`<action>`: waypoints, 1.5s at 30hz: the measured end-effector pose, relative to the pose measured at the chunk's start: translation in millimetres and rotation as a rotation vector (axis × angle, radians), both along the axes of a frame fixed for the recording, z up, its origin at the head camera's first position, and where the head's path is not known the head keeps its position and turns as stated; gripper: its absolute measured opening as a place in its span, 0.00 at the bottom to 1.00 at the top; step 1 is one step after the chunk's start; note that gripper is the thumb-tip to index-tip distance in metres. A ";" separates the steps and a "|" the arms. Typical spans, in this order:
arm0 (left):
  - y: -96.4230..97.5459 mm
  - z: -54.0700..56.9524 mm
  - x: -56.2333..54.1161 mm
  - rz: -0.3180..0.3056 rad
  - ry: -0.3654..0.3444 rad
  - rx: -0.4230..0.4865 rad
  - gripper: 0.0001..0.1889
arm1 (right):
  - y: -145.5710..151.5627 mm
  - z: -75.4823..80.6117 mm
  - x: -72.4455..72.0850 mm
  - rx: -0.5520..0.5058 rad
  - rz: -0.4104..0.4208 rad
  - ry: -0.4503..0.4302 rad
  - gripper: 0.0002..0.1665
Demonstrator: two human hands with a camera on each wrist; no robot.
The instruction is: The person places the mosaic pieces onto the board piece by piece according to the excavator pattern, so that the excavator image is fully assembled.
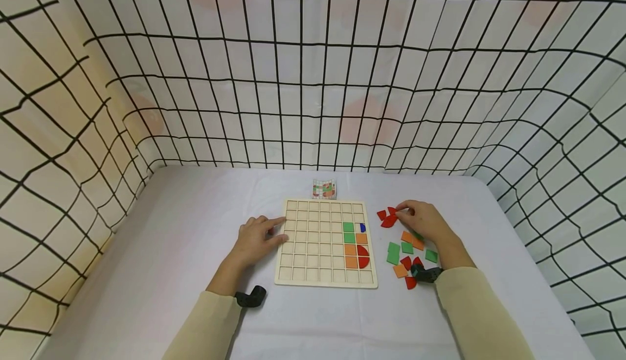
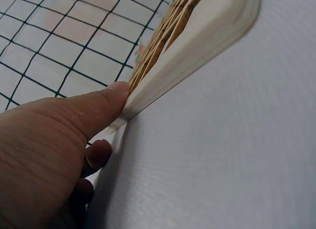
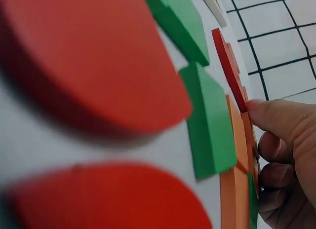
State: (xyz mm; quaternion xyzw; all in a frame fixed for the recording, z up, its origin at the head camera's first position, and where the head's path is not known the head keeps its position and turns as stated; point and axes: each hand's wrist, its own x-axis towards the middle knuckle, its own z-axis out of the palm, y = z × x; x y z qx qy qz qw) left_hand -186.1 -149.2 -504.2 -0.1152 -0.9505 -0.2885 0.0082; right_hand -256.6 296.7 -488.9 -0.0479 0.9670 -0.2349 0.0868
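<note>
A wooden grid board (image 1: pixel 307 246) lies on the white table, with green, orange, red and blue pieces set in cells on its right side. At the board's left edge my left hand (image 1: pixel 256 240) rests with forefinger and thumb extended; in the left wrist view the thumb (image 2: pixel 111 98) touches the board's rim (image 2: pixel 173 66). My right hand (image 1: pixel 423 220) is right of the board, pinching a red quarter-circle piece (image 1: pixel 393 211) among several red pieces (image 1: pixel 389 221). In the right wrist view its thumb (image 3: pixel 266 113) meets the end of a red piece (image 3: pixel 229 68).
Loose green (image 1: pixel 393 253), orange (image 1: pixel 400 271) and red pieces (image 1: pixel 410 283) lie below the right hand, partly under the wrist camera (image 1: pixel 425 274). A small pattern card (image 1: pixel 324 189) sits behind the board. Black netting (image 1: pixel 313 83) over white cloth encloses the table's back and sides.
</note>
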 end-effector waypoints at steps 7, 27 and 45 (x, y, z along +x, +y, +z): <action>-0.6 0.0 -0.8 0.003 -0.011 -0.006 0.28 | -9.9 2.9 -1.6 0.012 -0.028 -0.036 0.28; -0.5 1.5 0.0 0.001 -0.024 0.001 0.28 | -22.9 3.6 -4.4 0.037 -0.017 -0.024 0.25; 0.5 2.3 0.4 0.005 -0.008 -0.011 0.28 | -55.2 17.1 6.2 -0.077 0.004 -0.018 0.22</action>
